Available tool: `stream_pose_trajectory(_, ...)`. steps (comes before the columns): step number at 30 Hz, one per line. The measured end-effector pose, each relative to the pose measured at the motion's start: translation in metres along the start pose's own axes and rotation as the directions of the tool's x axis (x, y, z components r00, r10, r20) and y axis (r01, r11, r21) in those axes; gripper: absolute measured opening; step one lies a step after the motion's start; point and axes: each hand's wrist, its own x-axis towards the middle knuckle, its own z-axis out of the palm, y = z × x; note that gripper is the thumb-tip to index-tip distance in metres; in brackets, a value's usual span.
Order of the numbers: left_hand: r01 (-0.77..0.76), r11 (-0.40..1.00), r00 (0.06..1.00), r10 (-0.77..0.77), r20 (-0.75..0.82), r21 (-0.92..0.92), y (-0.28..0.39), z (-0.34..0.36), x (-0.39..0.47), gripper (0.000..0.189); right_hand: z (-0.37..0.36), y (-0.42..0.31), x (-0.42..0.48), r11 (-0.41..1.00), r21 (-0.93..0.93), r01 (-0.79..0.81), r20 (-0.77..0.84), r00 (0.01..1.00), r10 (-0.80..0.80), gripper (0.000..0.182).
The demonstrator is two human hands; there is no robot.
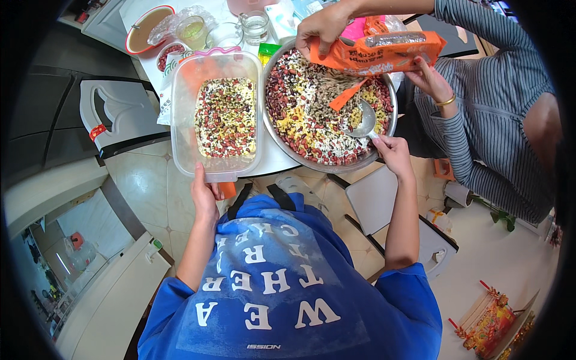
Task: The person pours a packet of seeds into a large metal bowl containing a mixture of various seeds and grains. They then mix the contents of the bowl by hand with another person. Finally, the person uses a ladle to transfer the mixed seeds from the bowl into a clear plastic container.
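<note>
My left hand point(206, 195) grips the near edge of a clear plastic container point(183, 112), its thumb on the outside wall. Inside lies a mix of grains and red beans point(227, 119). An orange piece point(227, 190) shows beside my left fingers; what it is, I cannot tell. In my right hand point(396, 155) is the handle of a metal ladle point(365, 121), whose bowl rests in a wide steel basin point(335, 167) of rice, beans and yellow grains. Above the basin, another person's hands point(326, 33) tilt an orange packet point(382, 50), and dark, mottled grains lie below its torn end.
Behind the container stand a red-rimmed bowl of brownish liquid point(148, 29), a glass mug point(255, 28) and a small bowl of red beans point(173, 50). The co-worker in a striped top point(486, 103) stands at the right. Chairs point(373, 198) flank the table point(281, 155).
</note>
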Motion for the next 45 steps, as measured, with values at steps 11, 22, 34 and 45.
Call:
stream_pose_trajectory(11,-0.008,0.999,1.0,0.007,-0.028,-0.035,0.005,0.006,-0.003,0.047,0.005,0.013,-0.038,0.981,0.16,-0.108,0.002,0.994,0.109,0.023)
stream_pose_trajectory(22,-0.007,1.0,0.999,0.008,0.031,-0.022,0.003,-0.001,0.0,0.049,0.002,0.022,-0.071,0.947,0.291,-0.138,-0.046,0.986,0.158,0.02)
stream_pose_trajectory(34,-0.008,1.0,1.0,0.008,0.019,-0.013,0.004,-0.003,0.0,0.052,0.024,0.003,-0.079,0.946,0.308,-0.096,-0.072,0.99,0.124,0.02)
stream_pose_trajectory(45,-0.003,0.999,0.992,-0.002,0.124,0.039,0.002,-0.011,0.003,0.055,0.047,-0.015,-0.073,0.93,0.368,-0.025,-0.08,0.995,0.058,0.018)
